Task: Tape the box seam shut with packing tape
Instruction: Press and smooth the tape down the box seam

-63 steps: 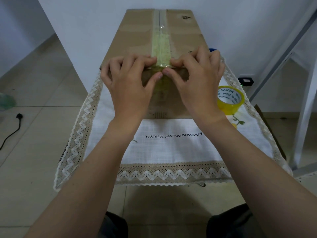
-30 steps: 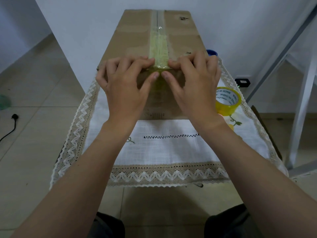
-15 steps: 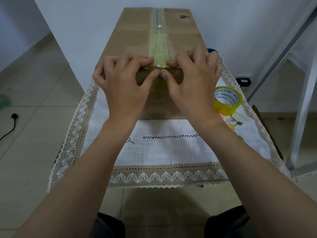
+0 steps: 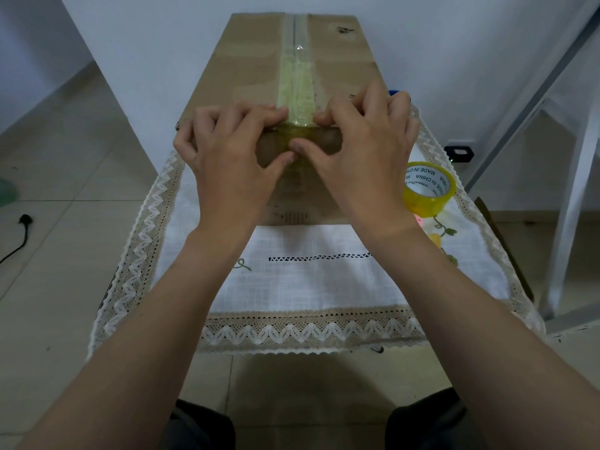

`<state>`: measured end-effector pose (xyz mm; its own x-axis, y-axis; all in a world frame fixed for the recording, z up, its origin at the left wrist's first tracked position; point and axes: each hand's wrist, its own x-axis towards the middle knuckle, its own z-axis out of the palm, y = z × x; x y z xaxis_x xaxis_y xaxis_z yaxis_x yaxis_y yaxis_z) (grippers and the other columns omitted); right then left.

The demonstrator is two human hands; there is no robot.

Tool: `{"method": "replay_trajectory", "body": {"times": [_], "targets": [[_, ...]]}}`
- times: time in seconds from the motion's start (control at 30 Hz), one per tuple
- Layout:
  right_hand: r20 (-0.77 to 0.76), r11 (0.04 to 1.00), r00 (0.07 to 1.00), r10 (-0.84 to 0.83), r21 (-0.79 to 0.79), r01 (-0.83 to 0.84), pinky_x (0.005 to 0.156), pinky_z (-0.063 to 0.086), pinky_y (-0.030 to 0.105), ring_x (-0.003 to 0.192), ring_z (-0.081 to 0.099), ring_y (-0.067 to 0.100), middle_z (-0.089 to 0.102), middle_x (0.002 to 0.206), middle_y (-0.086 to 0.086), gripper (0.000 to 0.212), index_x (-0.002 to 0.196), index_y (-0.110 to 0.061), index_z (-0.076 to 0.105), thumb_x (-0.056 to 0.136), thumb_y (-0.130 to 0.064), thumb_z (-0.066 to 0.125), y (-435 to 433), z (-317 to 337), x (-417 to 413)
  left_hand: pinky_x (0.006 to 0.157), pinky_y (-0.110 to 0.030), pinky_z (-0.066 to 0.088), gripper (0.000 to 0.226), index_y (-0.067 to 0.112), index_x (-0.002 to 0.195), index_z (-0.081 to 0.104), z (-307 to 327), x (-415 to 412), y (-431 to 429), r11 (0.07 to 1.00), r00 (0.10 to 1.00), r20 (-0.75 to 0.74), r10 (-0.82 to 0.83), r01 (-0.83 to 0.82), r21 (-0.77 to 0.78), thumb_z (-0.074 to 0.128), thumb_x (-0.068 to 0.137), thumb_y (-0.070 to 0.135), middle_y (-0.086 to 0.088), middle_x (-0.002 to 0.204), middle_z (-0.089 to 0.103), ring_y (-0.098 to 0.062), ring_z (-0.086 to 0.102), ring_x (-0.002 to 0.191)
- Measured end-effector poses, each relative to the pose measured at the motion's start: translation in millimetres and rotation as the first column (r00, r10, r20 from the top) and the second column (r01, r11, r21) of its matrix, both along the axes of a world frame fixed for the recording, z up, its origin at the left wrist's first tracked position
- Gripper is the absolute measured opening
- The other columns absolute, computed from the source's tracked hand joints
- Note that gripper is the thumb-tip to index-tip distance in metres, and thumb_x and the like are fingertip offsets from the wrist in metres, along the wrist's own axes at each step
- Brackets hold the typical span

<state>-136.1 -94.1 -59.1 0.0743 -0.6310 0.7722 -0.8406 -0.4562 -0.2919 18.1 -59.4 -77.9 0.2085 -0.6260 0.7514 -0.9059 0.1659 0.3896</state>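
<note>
Cardboard box [image 4: 246, 73] lying lengthwise on the tabletop [image 4: 311, 280], far end against the white wall [image 4: 438, 43], near end facing the camera

Strip of yellowish packing tape [image 4: 296, 82] laid along the top seam, folded over the near top edge and continuing down the front face

Left hand [image 4: 227, 157] curled over the near top edge just left of the tape: fingers on the top panel, thumb pressed against the front face at the tape, pinching the box edge

Right hand [image 4: 363, 147] mirrored just right of the tape: fingers bent on the top panel, thumb on the front face, tip touching the tape beside the left thumb

Both hands narrow, clamped on the edge of the box with the tape under the thumbs

Tape roll [image 4: 428, 188], yellow with a printed white core, resting on the tabletop just right of the box, beside the right wrist, not touched

White lace-trimmed cloth [image 4: 146, 228] covering the tabletop
</note>
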Motion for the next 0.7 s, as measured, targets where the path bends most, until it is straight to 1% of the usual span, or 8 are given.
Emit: {"method": "replay_trajectory", "body": {"times": [0.13, 0.2, 0.3, 0.4, 0.47, 0.53, 0.63, 0.7], "targets": [[0.018, 1.0, 1.0, 0.009, 0.011, -0.009, 0.082, 0.037, 0.042, 0.098, 0.052, 0.032, 0.057, 0.097, 0.002, 0.044, 0.084, -0.027, 0.066, 0.074, -0.068, 0.073, -2, 2, 2, 0.102, -0.038, 0.022, 0.048, 0.038, 0.122, 0.074, 2, 1, 1, 1.0, 1.0, 0.015, -0.004, 0.004, 0.009, 0.076, 0.079, 0.058, 0.017, 0.124, 0.071, -0.023, 0.052, 0.121], [0.045, 1.0, 0.999, 0.028, 0.008, -0.029, 0.082, 0.032, 0.038, 0.099, 0.052, 0.031, 0.057, 0.097, 0.001, 0.038, 0.083, -0.027, 0.068, 0.077, -0.064, 0.073, -3, 2, 0, 0.101, -0.037, 0.022, 0.044, 0.039, 0.12, 0.076, 4, 1, 0, 1.0, 1.0, 0.011, -0.004, 0.004, -0.004, 0.073, 0.082, 0.061, 0.018, 0.122, 0.071, -0.024, 0.054, 0.119], [0.086, 0.998, 0.994, 0.063, 0.026, -0.065, 0.081, 0.025, 0.033, 0.1, 0.05, 0.028, 0.057, 0.098, -0.002, 0.027, 0.085, -0.03, 0.071, 0.083, -0.057, 0.072, -4, 0, -2, 0.099, -0.037, 0.022, 0.033, 0.04, 0.112, 0.079, 6, -1, -2, 0.999, 0.999, -0.043, -0.006, 0.004, -0.048, 0.07, 0.088, 0.059, 0.019, 0.114, 0.073, -0.023, 0.057, 0.115], [0.088, 0.994, 0.99, 0.106, 0.03, -0.109, 0.083, 0.026, 0.033, 0.1, 0.049, 0.026, 0.058, 0.099, -0.002, 0.019, 0.089, -0.03, 0.072, 0.087, -0.049, 0.071, -4, -3, -7, 0.098, -0.036, 0.022, 0.029, 0.04, 0.108, 0.08, 7, -3, -3, 0.998, 0.997, -0.077, 0.003, -0.007, -0.06, 0.069, 0.089, 0.059, 0.018, 0.11, 0.074, -0.022, 0.057, 0.114], [0.077, 0.991, 0.989, 0.125, 0.033, -0.127, 0.086, 0.029, 0.035, 0.1, 0.049, 0.027, 0.058, 0.101, -0.001, 0.017, 0.093, -0.029, 0.072, 0.089, -0.046, 0.071, -3, -4, -9, 0.098, -0.037, 0.022, 0.032, 0.039, 0.11, 0.079, 7, -2, -3, 0.998, 0.997, -0.071, -0.001, -0.003, -0.055, 0.07, 0.088, 0.061, 0.017, 0.112, 0.074, -0.024, 0.057, 0.114], [0.05, 0.992, 0.992, 0.119, 0.033, -0.121, 0.088, 0.032, 0.038, 0.101, 0.05, 0.028, 0.059, 0.103, 0.0, 0.02, 0.097, -0.029, 0.072, 0.089, -0.048, 0.07, -4, -5, -11, 0.099, -0.038, 0.022, 0.038, 0.039, 0.115, 0.078, 5, 1, -2, 0.999, 0.999, -0.034, -0.011, 0.009, -0.047, 0.071, 0.085, 0.062, 0.017, 0.117, 0.073, -0.025, 0.057, 0.115], [-0.029, 0.997, 0.996, 0.079, 0.008, -0.078, 0.086, 0.036, 0.042, 0.103, 0.052, 0.031, 0.06, 0.108, 0.003, 0.032, 0.102, -0.026, 0.07, 0.084, -0.053, 0.073, -4, -9, -12, 0.102, -0.042, 0.024, 0.055, 0.036, 0.126, 0.073, -3, 7, -2, 1.0, 0.996, 0.082, -0.016, 0.018, -0.024, 0.075, 0.078, 0.064, 0.013, 0.128, 0.07, -0.029, 0.056, 0.119], [-0.1, 0.999, 0.994, 0.044, -0.021, -0.046, 0.085, 0.036, 0.041, 0.105, 0.053, 0.033, 0.06, 0.112, 0.006, 0.046, 0.109, -0.025, 0.067, 0.077, -0.057, 0.077, -4, -14, -13, 0.104, -0.046, 0.027, 0.067, 0.035, 0.132, 0.068, -9, 10, -2, 1.0, 0.99, 0.142, -0.015, 0.017, -0.012, 0.078, 0.073, 0.065, 0.008, 0.133, 0.067, -0.03, 0.053, 0.122]]}}
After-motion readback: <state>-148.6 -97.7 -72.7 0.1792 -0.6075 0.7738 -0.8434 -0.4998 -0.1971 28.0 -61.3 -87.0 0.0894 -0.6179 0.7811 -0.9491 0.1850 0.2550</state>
